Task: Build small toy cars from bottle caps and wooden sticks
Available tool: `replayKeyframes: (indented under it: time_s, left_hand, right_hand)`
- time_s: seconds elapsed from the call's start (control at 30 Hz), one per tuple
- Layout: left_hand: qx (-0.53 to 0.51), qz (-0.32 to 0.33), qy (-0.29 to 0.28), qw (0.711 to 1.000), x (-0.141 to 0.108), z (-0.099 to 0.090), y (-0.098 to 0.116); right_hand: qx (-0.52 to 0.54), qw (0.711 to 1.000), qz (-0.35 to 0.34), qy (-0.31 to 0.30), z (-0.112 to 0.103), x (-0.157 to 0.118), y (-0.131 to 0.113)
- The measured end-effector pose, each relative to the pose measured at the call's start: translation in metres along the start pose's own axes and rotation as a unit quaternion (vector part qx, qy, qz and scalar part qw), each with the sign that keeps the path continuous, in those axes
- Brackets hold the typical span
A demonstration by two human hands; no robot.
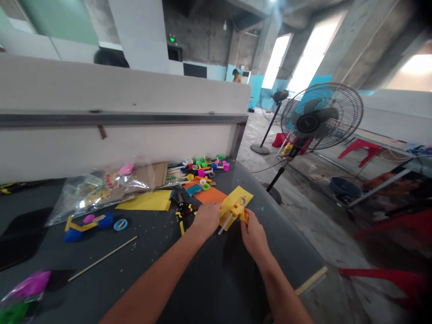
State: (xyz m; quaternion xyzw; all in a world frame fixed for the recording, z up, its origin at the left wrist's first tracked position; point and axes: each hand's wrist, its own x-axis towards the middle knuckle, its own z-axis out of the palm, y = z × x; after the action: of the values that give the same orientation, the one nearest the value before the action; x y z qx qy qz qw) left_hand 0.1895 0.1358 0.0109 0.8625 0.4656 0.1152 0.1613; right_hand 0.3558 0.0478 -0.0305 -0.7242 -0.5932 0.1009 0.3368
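On the left of your tabletop [151, 279], a blue-and-yellow assembly [84, 227] lay with its pieces seemingly joined, so that portion looked done. Just right of it sat a blue ring [120, 225]; farther over, a yellow sheet [143, 201], small plastic parts [201, 173] and an orange sheet [212, 195] lay apparently unused. Your left hand [206, 219] was mostly closed, seeming to pinch the left edge of a yellow card [238, 193], whose gluing looked unfinished. Your right hand [255, 235] was curled around the handle of a yellow glue gun [239, 209], held in front of that card; you couldn't tell whether glue was down.
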Motion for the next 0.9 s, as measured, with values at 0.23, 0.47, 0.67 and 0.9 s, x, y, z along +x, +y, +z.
replayKeyframes:
  time_s: [0.23, 0.47, 0.67, 0.9]
  left_hand:
    - [-0.012, -0.056, 0.103, 0.993, -0.048, -0.022, -0.036]
    - [-0.017, -0.158, 0.249, 0.955, -0.115, -0.023, -0.093]
    - [-0.014, -0.162, 0.311, 0.937, -0.138, 0.001, -0.120]
    - [-0.081, -0.158, 0.350, 0.920, -0.145, 0.006, -0.127]
  right_hand:
    - [-0.217, 0.974, -0.057, -0.002, 0.004, -0.009, 0.003]
    - [-0.078, 0.980, -0.185, 0.005, -0.011, 0.025, -0.047]
    - [0.107, 0.972, -0.085, -0.193, 0.047, 0.105, -0.170]
    - [0.118, 0.949, 0.076, -0.282, 0.149, 0.175, -0.250]
